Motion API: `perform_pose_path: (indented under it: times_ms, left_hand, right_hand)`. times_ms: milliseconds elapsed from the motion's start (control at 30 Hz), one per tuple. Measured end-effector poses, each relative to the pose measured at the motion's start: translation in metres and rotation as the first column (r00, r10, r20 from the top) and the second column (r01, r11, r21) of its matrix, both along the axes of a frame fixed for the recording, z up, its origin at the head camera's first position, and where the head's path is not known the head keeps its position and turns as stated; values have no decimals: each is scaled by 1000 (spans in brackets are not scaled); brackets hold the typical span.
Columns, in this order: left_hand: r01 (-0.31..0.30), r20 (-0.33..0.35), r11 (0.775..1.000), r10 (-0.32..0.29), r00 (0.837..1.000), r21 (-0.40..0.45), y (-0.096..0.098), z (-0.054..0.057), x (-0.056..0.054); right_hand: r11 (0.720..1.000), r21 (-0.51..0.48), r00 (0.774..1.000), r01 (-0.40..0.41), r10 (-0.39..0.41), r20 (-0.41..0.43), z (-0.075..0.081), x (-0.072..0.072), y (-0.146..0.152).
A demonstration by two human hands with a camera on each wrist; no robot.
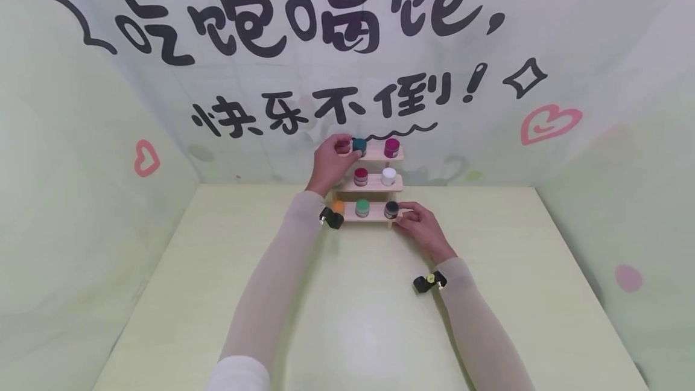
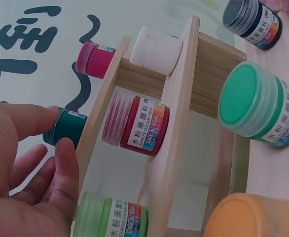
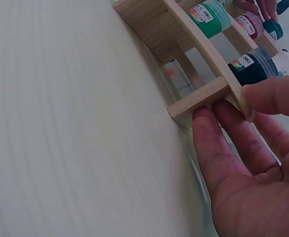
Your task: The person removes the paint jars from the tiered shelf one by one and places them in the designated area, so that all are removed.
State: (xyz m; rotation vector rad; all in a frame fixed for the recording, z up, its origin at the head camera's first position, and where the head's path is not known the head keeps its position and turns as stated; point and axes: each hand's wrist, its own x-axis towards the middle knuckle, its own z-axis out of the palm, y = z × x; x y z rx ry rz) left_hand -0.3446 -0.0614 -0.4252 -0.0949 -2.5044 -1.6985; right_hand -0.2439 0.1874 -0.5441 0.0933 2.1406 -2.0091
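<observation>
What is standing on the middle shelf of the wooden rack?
A white jar, a red jar and a light green jar; in the head view, the left hand covers the last.

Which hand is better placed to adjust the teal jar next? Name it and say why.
Likely the left hand: it pinches the teal jar, while the right hand grips the bottom shelf, lower down.

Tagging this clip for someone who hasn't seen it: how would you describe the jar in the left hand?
In front of the lettered backdrop stands a three-tier wooden rack of small paint jars. At its top tier, the left hand pinches the jar. Its dark teal colour sets it apart from the magenta jar to its right, which no hand touches.
</observation>
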Motion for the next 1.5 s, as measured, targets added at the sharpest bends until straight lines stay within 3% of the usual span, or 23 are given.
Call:
perform_pose_path:
  times_ms: [200, 433, 933, 1133, 1500]
  left_hand:
    - [30, 28, 998, -29, 999, -55, 4, 0, -2]
    - [64, -18, 990, -66, 998, -124, 11, 0, -5]
    - [69, 23, 996, -68, 997, -51, 1, 5, -3]
    - [81, 15, 996, -80, 997, -48, -13, 12, 5]
    - [109, -2, 994, -109, 994, -1, -54, 23, 31]
  right_hand:
    - [1000, 6, 1000, -7, 7, 4, -6, 2, 0]
    - [1000, -3, 1000, 8, -8, -5, -6, 3, 4]
    - [1000, -22, 1000, -10, 10, -3, -6, 1, 3]
    - [1000, -21, 1000, -7, 7, 9, -5, -1, 1]
    - [999, -36, 1000, -1, 2, 27, 1, -4, -1]
